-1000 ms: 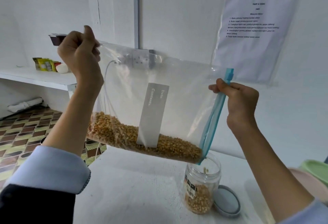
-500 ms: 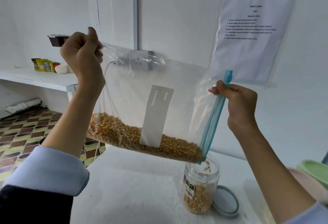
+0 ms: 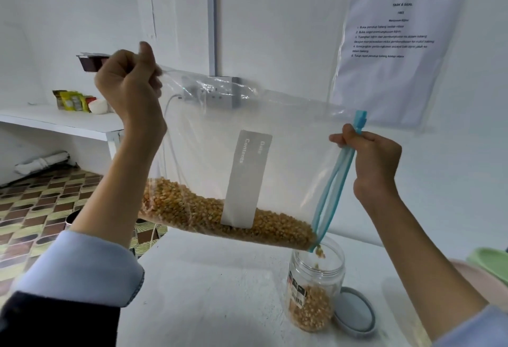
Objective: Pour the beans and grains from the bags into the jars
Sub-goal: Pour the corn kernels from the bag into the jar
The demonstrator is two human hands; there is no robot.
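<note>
A large clear plastic zip bag [image 3: 225,132] with a blue zipper strip [image 3: 334,181] is held up above the white desk [image 3: 209,291], tilted so that its zipper end points down to the right. The bag's upper left corner is pinched in the clenched left hand [image 3: 129,82], raised high at the left. The zipper strip near its upper end is gripped by the right hand [image 3: 371,159], whose fingers are curled round it. A layer of yellow corn kernels [image 3: 225,214] lies along the lower edge of the bag, partly behind a grey label strip [image 3: 246,179] printed "Date" and "Contents". At the bag's lowest corner, a few kernels are seen dropping into the open mouth of a small clear plastic jar [image 3: 316,283], which stands upright on the desk at the near right and is partly filled with kernels. A round grey lid [image 3: 354,311] lies flat on the desk, just right of the jar. On the far wall, a printed sheet in a clear sleeve [image 3: 395,49] is fixed at the upper right.
</note>
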